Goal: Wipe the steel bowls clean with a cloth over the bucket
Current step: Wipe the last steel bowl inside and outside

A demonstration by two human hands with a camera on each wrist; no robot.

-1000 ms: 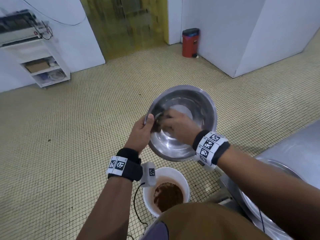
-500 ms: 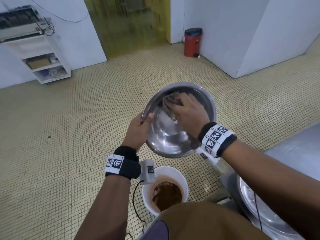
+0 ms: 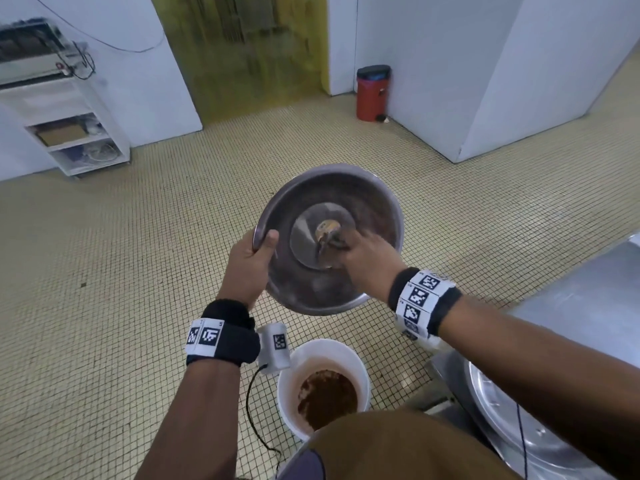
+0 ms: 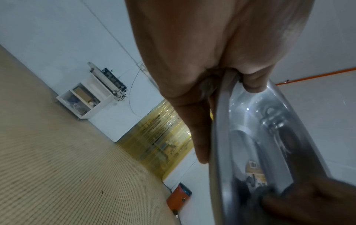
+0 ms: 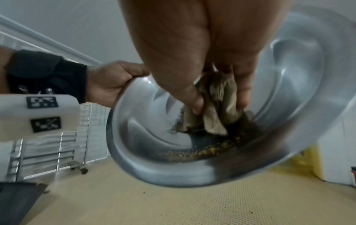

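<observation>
A steel bowl is held tilted towards me above the floor, beyond a white bucket of brown sludge. My left hand grips the bowl's left rim, thumb inside and fingers behind. My right hand is inside the bowl and holds a dirty, crumpled cloth against the flat bottom. Yellow-brown crumbs lie along the bowl's lower inner wall.
A steel counter stands at the right with another steel bowl at its near end. Further off are a red bin, a white shelf unit, white walls and a yellow strip curtain on tiled floor.
The right hand has dragged the cloth from the bowl's upper inner wall down to its bottom centre. The bowl has tipped more openly towards me; the left hand keeps its grip.
</observation>
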